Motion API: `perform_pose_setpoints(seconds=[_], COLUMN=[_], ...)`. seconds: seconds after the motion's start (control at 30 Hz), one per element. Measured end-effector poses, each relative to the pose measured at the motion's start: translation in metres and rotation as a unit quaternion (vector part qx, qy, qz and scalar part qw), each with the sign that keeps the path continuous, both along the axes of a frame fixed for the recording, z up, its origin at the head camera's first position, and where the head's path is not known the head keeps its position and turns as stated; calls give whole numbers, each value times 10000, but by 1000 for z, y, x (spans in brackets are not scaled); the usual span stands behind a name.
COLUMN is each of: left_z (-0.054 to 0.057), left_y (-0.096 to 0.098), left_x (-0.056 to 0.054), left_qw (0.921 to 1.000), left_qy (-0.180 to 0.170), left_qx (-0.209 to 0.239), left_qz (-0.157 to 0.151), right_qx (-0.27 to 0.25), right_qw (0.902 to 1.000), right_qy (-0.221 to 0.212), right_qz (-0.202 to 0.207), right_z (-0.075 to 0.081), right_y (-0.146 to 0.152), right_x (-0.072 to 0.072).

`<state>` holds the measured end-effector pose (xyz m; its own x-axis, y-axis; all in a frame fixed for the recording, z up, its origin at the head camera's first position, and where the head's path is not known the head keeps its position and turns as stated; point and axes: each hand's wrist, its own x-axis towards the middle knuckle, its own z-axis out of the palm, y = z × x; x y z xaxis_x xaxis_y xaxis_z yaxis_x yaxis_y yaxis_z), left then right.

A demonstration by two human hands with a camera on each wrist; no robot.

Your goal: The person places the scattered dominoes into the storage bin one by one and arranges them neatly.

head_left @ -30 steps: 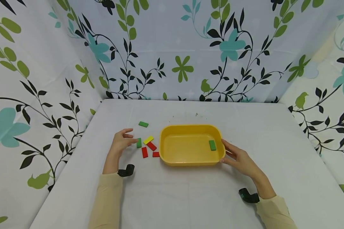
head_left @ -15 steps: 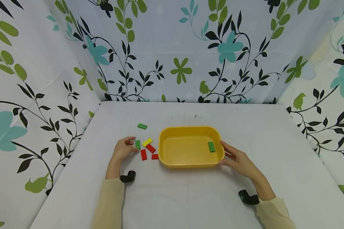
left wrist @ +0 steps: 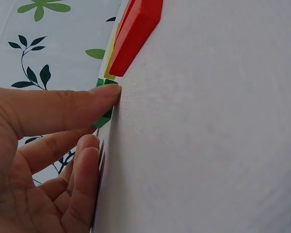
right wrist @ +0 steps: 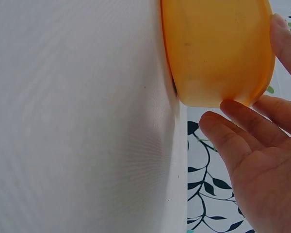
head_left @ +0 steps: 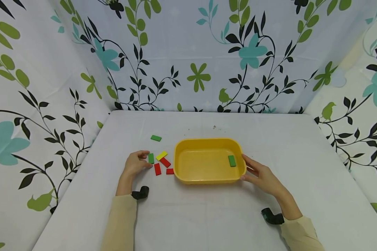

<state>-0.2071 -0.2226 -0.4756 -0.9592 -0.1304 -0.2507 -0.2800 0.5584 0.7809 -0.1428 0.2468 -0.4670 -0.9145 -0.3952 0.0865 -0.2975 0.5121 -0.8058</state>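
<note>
A small green block [head_left: 151, 158] lies on the table between the thumb and index finger of my left hand [head_left: 135, 163], which pinch it by its ends. In the left wrist view the thumb hides part of this block [left wrist: 106, 118]. My right hand [head_left: 264, 177] holds the right end of a yellow plastic tray [head_left: 204, 160], thumb at the near corner and fingers at the far one. One green block [head_left: 231, 161] sits inside the tray. Beside the pinched block lie a yellow block [head_left: 161, 155] and red blocks [head_left: 157, 169].
Farther back, another green block [head_left: 156, 138] lies apart from the group. One red block [head_left: 170, 171] is right at the tray's left wall. A white cloth covers the table [head_left: 207, 219], and a leaf-patterned curtain [head_left: 163, 52] hangs behind and at both sides.
My left thumb and fingers have closed in on the green block's ends. The whole head view has shifted slightly. My right hand stays on the tray.
</note>
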Motion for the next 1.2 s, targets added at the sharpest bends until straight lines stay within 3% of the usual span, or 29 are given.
perform_pose_setpoints(seconds=[0.7, 1.0, 1.2], left_z=[-2, -2, 7], left_y=[-1, -5, -3], left_x=[-1, 0, -1], left_qw=[9992, 9977, 9936], left_qy=[188, 292, 290], left_qx=[-345, 497, 907], left_qz=[-27, 371, 606], right_qx=[-8, -47, -121], right_qw=[10000, 10000, 9999], right_qy=[-46, -15, 12], right_qz=[-4, 24, 65], right_z=[2, 2, 1], right_y=[0, 2, 2], right_x=[0, -1, -1])
